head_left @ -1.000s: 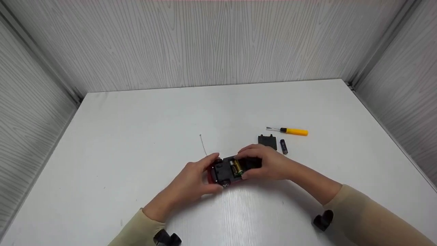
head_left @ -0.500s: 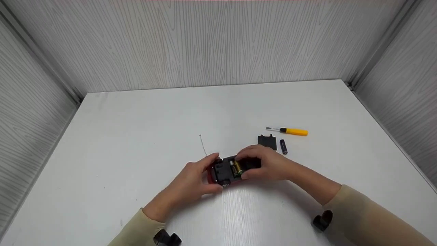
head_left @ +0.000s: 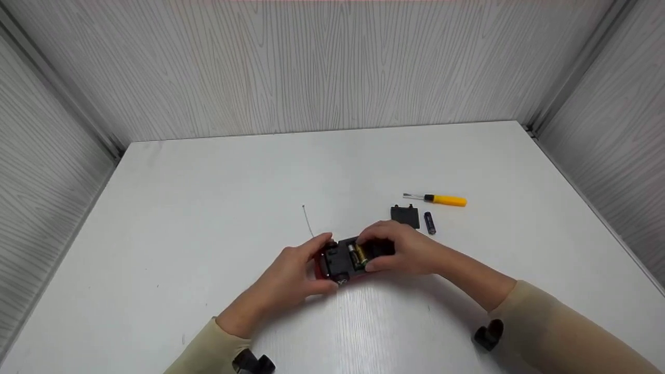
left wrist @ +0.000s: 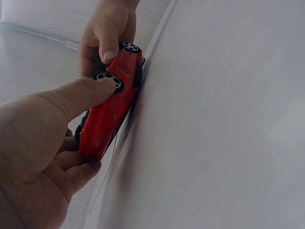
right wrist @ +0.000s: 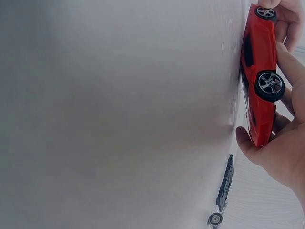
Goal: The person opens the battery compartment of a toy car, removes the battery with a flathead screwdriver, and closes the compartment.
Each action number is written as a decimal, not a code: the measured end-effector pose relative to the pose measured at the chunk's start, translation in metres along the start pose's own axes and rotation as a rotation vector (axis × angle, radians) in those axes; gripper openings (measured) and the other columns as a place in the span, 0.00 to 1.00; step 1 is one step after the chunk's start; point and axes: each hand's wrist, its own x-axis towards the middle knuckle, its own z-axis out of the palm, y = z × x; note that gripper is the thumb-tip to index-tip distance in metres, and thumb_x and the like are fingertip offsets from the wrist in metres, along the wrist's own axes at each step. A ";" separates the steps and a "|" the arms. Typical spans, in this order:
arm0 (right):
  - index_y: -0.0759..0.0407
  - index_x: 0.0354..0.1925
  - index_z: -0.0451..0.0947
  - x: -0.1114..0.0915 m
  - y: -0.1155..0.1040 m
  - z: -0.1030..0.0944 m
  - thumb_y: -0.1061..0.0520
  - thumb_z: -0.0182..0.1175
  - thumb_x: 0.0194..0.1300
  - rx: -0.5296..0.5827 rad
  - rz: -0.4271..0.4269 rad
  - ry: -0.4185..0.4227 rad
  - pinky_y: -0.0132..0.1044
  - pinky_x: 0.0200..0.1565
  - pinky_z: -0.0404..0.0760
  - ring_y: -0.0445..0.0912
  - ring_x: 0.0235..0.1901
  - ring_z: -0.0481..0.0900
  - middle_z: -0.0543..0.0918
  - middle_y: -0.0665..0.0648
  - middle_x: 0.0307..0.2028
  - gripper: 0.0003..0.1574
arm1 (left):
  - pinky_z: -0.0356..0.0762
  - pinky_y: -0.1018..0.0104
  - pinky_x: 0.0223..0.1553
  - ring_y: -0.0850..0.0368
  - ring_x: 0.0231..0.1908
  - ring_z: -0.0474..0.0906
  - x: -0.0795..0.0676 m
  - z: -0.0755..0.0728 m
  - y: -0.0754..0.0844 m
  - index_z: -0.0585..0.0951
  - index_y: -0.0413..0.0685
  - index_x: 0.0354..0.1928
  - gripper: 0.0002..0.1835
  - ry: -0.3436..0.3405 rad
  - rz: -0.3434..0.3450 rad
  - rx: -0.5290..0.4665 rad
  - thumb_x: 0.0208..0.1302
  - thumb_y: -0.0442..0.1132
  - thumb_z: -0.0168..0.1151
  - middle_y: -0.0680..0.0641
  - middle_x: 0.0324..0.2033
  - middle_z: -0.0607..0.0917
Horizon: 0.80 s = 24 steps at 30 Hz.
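A red toy car (left wrist: 102, 126) lies upside down on the table, its black underside (head_left: 340, 259) facing up. Two batteries (head_left: 359, 254) sit side by side in the compartment in its belly. My left hand (head_left: 293, 272) grips one end of the car; in the left wrist view its thumb rests on a wheel (left wrist: 108, 82). My right hand (head_left: 415, 249) holds the other end, thumb and index fingertips at opposite edges of the compartment by the gold battery. That hand covers part of the compartment. A thin antenna (head_left: 307, 221) sticks out from the car.
Beyond the right hand lies a black battery cover (head_left: 405, 216), with a dark loose battery (head_left: 429, 223) to its right. A screwdriver with a yellow handle (head_left: 447, 200) lies farther back. Pale panels (head_left: 332, 62) rise behind and at both sides of the white table (head_left: 208, 192).
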 end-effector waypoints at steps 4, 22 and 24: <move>0.47 0.61 0.83 0.000 0.001 0.001 0.49 0.76 0.66 0.002 -0.002 0.000 0.54 0.64 0.75 0.49 0.62 0.76 0.82 0.48 0.62 0.27 | 0.68 0.49 0.72 0.50 0.70 0.74 0.000 0.000 0.000 0.65 0.43 0.81 0.50 0.000 0.007 0.001 0.60 0.44 0.80 0.45 0.68 0.81; 0.47 0.62 0.83 -0.001 0.002 0.002 0.50 0.76 0.66 0.010 0.020 0.004 0.53 0.63 0.76 0.48 0.61 0.76 0.82 0.47 0.61 0.27 | 0.71 0.48 0.70 0.49 0.68 0.76 0.001 0.001 -0.003 0.66 0.41 0.80 0.47 0.018 0.036 0.001 0.62 0.41 0.79 0.43 0.67 0.81; 0.46 0.61 0.83 -0.001 0.002 0.001 0.49 0.76 0.66 0.010 0.018 0.002 0.52 0.63 0.76 0.48 0.60 0.76 0.82 0.47 0.61 0.27 | 0.71 0.48 0.71 0.49 0.68 0.76 0.001 0.001 -0.002 0.66 0.41 0.80 0.48 0.016 0.037 0.006 0.62 0.42 0.79 0.43 0.67 0.81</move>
